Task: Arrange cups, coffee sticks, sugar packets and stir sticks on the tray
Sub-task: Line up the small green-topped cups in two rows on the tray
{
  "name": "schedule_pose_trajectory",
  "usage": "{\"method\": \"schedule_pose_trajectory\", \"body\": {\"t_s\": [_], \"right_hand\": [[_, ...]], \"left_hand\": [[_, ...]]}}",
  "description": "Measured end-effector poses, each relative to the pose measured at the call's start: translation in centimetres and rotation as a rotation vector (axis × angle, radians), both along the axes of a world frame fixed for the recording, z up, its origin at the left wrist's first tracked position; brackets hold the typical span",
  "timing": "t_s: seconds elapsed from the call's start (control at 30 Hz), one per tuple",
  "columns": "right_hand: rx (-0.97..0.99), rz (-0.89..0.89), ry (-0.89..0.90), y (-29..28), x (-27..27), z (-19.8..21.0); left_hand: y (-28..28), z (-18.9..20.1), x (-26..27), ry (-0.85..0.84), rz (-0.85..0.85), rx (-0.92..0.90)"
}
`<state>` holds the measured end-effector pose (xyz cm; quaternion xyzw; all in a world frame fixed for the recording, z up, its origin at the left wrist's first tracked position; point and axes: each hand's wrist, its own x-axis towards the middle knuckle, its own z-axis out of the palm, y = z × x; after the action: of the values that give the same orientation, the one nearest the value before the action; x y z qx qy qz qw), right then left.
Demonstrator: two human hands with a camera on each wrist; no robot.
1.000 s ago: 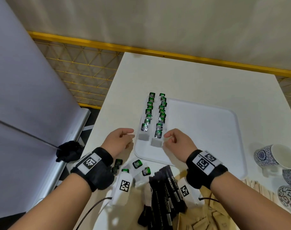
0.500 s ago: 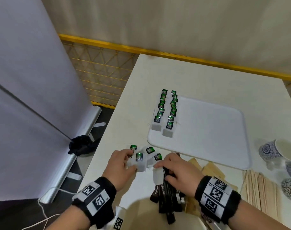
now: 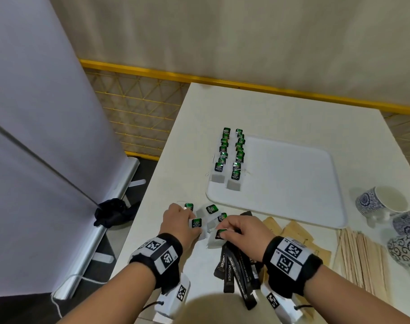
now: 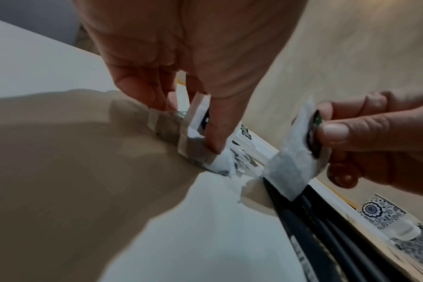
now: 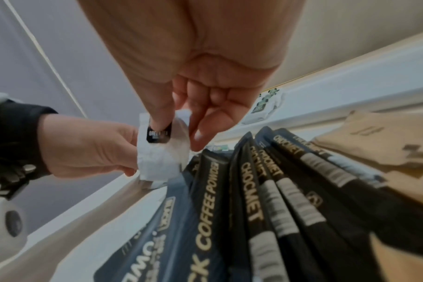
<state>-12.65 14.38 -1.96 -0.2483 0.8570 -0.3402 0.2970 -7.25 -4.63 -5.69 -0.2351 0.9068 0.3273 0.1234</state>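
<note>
Green-tagged white tea bags (image 3: 211,212) lie scattered on the table (image 3: 152,230), just before the tray (image 3: 292,183). Right hand (image 3: 242,232) pinches one tea bag (image 5: 161,150); left hand (image 3: 178,223) pinches another (image 4: 196,122).

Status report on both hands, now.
Left hand grips a tea bag off the tray. Right hand pinches another bag over the coffee sticks. Nothing blocking.
</note>
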Motion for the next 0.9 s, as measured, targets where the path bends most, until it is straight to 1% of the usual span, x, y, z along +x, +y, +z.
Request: {"method": "schedule_pose_trajectory", "body": {"t_s": [0.1,0.2,0.3,0.4,0.47,0.53,0.63,0.7,0.77,0.9], "right_hand": [[-0.008,-0.046,-0.028,0.2,-0.1,-0.6],[-0.033,-0.085,-0.063,0.4,-0.1,-1.0],[-0.051,-0.119,-0.082,0.1,-0.3,-1.1],[-0.062,-0.161,-0.091,-0.3,-0.7,-1.0],[-0.074,-0.197,-0.092,-0.3,-1.2,-1.0],[-0.091,-0.232,-0.093,-0.2,-1.6,-0.9],[-0.106,-0.262,-0.088,0.2,-2.2,-0.7],[-0.099,-0.278,-0.087,0.6,-2.5,-0.8],[-0.105,-0.293,-0.101,0.9,-2.7,-0.8],[-0.132,-0.290,-0.144,1.3,-2.6,-0.6]], "left_hand": [[-0.4,0.4,-0.3,0.024,-0.030,0.005],[-1.4,0.7,-0.8,0.007,-0.009,-0.005],[-2.0,0.5,-1.1,-0.060,0.017,-0.084],[-1.5,0.6,-1.8,-0.086,0.078,-0.061],[-1.0,0.6,-2.2,-0.160,0.055,-0.068],[-0.7,0.6,-2.4,-0.240,0.044,-0.037],[-0.5,0.7,-2.2,-0.285,-0.031,-0.030],[-0.5,0.7,-2.0,-0.270,-0.047,-0.002],[-0.6,0.8,-1.6,-0.214,-0.047,0.043],[-1.0,1.9,-0.9,-0.147,-0.073,0.101]]}}
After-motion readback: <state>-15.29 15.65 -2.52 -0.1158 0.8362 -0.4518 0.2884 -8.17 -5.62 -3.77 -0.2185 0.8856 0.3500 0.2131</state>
